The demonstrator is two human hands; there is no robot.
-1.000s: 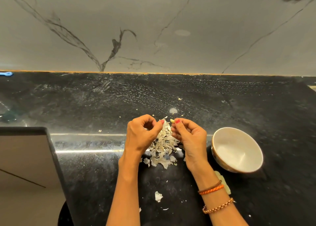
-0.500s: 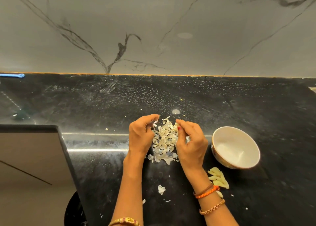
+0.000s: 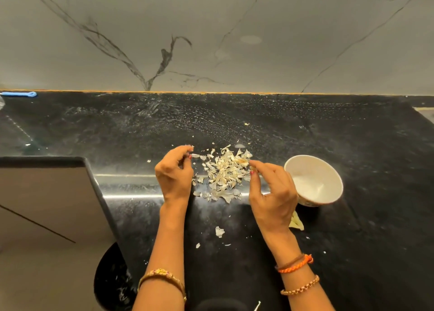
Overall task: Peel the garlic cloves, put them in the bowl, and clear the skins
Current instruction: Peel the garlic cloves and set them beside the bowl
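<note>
A heap of pale garlic skins (image 3: 225, 173) lies on the black counter (image 3: 352, 228) between my hands. My left hand (image 3: 175, 173) is at the heap's left edge, fingers curled, thumb and forefinger pinching a flake of skin at their tips. My right hand (image 3: 273, 193) is at the heap's right edge, its thumb and forefinger pinching a small pale piece that looks like a garlic clove. The white bowl (image 3: 289, 167) stands just right of that hand and looks empty. Peeled cloves (image 3: 296, 222) lie on the counter in front of the bowl, partly hidden by my right wrist.
Stray skin flakes (image 3: 219, 231) dot the counter nearer to me. A marble wall (image 3: 211, 40) rises behind the counter. A dark-edged flat panel (image 3: 47, 193) juts in at the left, and a blue object (image 3: 20, 94) lies at the far left by the wall.
My hands have drawn apart from a close pinch above the heap to either side of it. More of the skin heap now shows between them.
</note>
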